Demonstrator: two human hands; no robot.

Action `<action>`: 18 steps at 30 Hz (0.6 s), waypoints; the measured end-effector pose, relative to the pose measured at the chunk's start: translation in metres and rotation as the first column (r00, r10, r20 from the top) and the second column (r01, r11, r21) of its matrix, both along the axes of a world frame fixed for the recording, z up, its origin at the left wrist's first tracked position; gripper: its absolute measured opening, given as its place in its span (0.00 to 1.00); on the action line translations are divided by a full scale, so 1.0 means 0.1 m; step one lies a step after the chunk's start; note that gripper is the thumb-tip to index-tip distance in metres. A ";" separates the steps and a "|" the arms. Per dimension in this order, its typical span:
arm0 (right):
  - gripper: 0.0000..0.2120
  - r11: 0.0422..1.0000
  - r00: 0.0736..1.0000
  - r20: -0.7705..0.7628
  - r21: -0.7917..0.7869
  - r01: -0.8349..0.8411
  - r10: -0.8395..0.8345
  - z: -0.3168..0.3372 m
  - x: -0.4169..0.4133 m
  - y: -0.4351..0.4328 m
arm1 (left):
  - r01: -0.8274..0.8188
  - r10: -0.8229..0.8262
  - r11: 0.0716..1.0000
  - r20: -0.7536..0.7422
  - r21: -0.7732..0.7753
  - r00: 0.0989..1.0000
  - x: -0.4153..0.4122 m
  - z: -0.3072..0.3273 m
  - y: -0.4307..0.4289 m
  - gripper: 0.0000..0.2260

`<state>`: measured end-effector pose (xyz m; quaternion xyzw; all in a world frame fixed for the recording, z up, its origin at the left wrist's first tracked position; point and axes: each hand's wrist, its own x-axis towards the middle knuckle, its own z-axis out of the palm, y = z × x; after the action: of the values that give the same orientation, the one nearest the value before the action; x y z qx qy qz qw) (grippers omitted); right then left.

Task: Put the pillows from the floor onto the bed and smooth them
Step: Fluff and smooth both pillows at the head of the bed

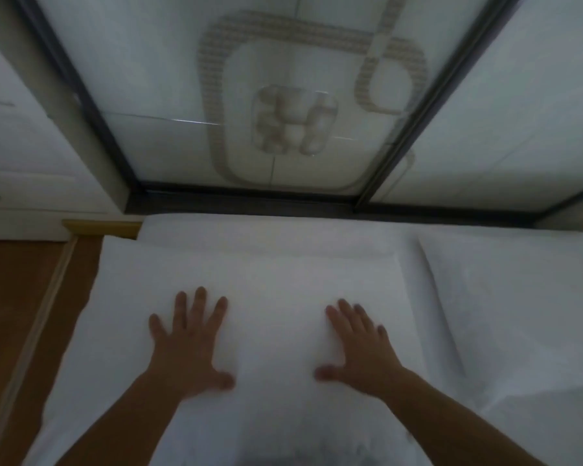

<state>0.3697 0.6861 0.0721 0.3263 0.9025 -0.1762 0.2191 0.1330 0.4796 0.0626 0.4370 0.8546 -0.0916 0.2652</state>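
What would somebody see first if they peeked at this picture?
Two bare hands pressed flat on a white pillow in the middle: the left hand and the right hand, fingers spread. Another pillow lies to the right, and a frosted glass panel stands behind the bed.

No readable text, label, brand, number or sign anywhere in your view. Frosted glass panel (283, 95), upper centre of frame, carries only beige looped line pattern with blocky cluster in middle; it looks decorative, not lettering you can read. White pillow (276, 297) at centre and second pillow (505, 297) at right are plain, no tags or print visible. White cabinet (21, 146) at upper left is unmarked. Frame dim and soft, so fine print would be lost to you.
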 end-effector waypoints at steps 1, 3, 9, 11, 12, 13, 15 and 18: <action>0.59 1.000 1.000 0.022 -0.011 -0.015 0.016 -0.12 -0.02 0.03 | -0.012 0.013 1.000 0.024 -0.024 1.000 -0.06 -0.08 0.00 0.63; 0.63 0.999 0.998 0.047 -0.006 -0.038 0.038 -0.35 -0.08 0.08 | -0.019 0.023 0.997 0.048 -0.074 0.999 -0.11 -0.22 0.08 0.65; 0.46 0.984 0.999 -0.030 0.180 -0.012 0.018 -0.55 -0.17 -0.15 | 0.017 -0.031 0.989 -0.096 -0.147 0.995 0.00 -0.44 0.20 0.48; 0.30 0.969 0.992 -0.119 0.248 -0.008 0.038 -0.56 -0.21 -0.23 | 0.043 -0.049 0.997 -0.097 -0.061 0.994 0.05 -0.42 0.21 0.40; 0.23 0.968 0.990 -0.133 0.253 0.000 0.035 -0.56 -0.23 -0.24 | 0.067 -0.065 0.998 -0.108 0.014 0.992 0.06 -0.39 0.21 0.35; 0.18 0.965 0.987 -0.155 0.262 0.014 0.028 -0.56 -0.24 -0.23 | 0.095 -0.083 0.991 -0.119 0.100 0.989 0.08 -0.35 0.20 0.30; 0.15 0.962 0.974 -0.226 0.268 0.048 0.014 -0.52 -0.22 -0.18 | 0.189 -0.140 0.941 -0.185 0.282 0.973 0.13 -0.29 0.15 0.16; 0.12 0.954 0.932 -0.359 0.255 0.154 -0.055 -0.35 -0.15 -0.11 | 0.201 -0.105 0.897 -0.251 0.395 0.962 0.17 -0.13 0.13 0.14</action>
<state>0.3547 0.6752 0.0373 0.3655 0.9238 -0.1135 -0.0021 0.1496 0.4925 0.0501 0.5365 0.8414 0.0236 0.0600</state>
